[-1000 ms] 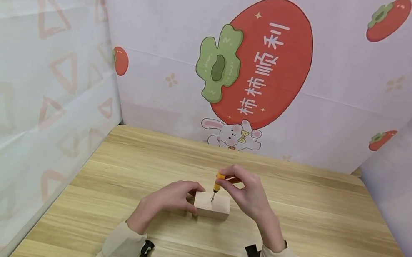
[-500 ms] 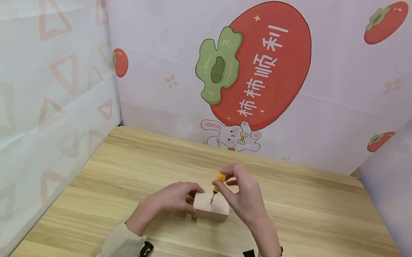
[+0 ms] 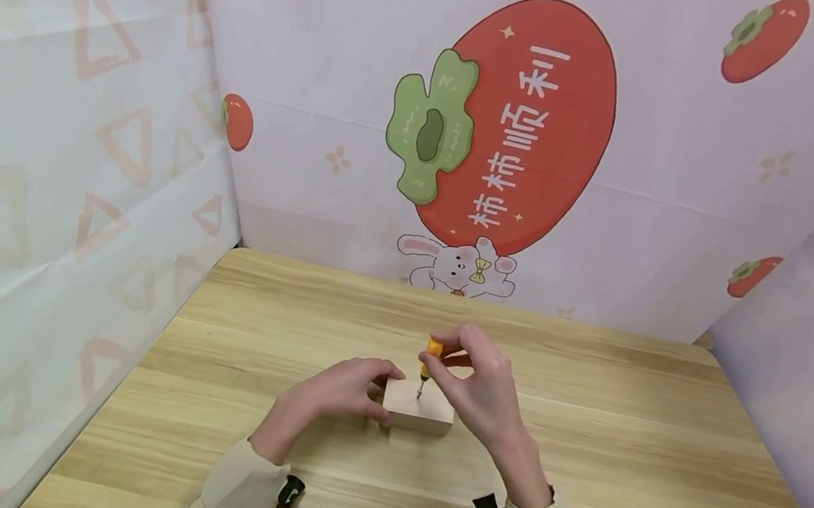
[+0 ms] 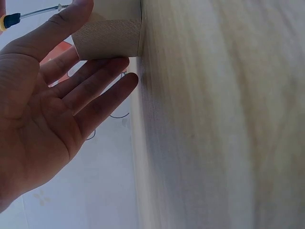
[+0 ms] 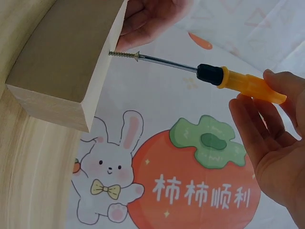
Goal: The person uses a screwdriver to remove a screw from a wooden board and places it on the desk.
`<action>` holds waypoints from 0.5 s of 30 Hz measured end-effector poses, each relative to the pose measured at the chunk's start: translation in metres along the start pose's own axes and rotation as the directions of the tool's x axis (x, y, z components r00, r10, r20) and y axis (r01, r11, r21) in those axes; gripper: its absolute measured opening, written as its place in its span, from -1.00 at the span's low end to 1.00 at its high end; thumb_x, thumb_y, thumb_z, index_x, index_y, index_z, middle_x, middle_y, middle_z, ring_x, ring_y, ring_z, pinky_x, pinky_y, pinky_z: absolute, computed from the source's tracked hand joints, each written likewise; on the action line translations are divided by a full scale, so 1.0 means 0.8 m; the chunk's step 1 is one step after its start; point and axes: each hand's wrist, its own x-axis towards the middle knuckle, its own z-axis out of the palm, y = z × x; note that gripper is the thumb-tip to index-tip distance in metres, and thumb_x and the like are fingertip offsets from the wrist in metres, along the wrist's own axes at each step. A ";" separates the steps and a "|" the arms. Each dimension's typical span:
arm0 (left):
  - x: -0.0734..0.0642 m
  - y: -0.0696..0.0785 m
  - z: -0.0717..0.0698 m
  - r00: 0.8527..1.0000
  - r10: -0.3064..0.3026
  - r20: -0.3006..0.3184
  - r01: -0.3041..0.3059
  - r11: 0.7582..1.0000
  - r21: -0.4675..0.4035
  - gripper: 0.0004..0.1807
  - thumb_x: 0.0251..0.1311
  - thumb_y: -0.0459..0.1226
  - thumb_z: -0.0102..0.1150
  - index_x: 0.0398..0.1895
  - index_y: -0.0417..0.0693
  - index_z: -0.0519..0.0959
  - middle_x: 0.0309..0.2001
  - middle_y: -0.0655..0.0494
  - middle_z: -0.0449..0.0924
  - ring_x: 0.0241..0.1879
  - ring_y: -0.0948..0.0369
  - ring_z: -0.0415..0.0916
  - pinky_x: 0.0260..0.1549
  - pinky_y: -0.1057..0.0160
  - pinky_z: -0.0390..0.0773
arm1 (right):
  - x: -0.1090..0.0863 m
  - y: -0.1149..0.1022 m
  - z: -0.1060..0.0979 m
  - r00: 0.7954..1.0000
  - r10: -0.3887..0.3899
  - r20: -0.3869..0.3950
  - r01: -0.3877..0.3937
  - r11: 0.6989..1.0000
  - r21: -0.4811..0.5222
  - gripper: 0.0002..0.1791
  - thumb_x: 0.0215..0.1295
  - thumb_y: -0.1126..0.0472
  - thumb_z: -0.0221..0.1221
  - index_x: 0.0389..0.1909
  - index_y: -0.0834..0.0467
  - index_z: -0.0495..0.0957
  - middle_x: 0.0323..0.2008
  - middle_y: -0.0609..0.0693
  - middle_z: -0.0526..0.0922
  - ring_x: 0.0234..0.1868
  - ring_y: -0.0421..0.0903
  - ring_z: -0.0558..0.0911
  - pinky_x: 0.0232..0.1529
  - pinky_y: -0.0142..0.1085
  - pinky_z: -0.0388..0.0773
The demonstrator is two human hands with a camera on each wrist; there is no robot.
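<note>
We note a pale, unpainted wooden block (image 3: 418, 409) on a light tabletop (image 3: 652, 470) with streaked brown grain. The screwdriver (image 5: 224, 76) has an orange-yellow handle, a black collar and a bright metal shaft; the screw (image 5: 123, 55) at its tip is dull grey. Both sleeves (image 3: 236, 491) are beige. The backdrop (image 3: 322, 71) is pale lilac, printed with a red-orange persimmon with a green leaf cap and white characters, and a white rabbit with a yellow bow.
</note>
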 end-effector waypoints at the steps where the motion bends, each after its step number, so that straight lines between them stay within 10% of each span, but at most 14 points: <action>1: 0.000 0.000 0.000 1.000 0.000 0.000 0.000 1.000 -0.002 -0.33 -0.02 -0.06 0.52 0.21 0.03 0.53 0.08 0.20 0.64 0.10 0.24 0.55 0.20 0.10 0.48 | 0.000 -0.001 0.000 1.000 0.000 -0.002 0.000 1.000 0.001 -0.73 0.05 0.41 0.43 -0.23 0.19 0.60 -0.35 -0.04 0.65 -0.35 -0.18 0.69 -0.37 -0.21 0.72; 15: 0.000 0.000 0.000 1.000 0.006 0.001 -0.006 1.000 0.008 -0.33 0.00 -0.08 0.51 0.23 0.02 0.52 0.11 0.19 0.63 0.12 0.23 0.55 0.21 0.10 0.48 | 0.002 -0.005 -0.005 1.000 0.001 0.009 -0.001 1.000 0.024 -0.71 0.03 0.45 0.43 -0.21 0.22 0.64 -0.35 -0.01 0.69 -0.36 -0.16 0.70 -0.34 -0.18 0.73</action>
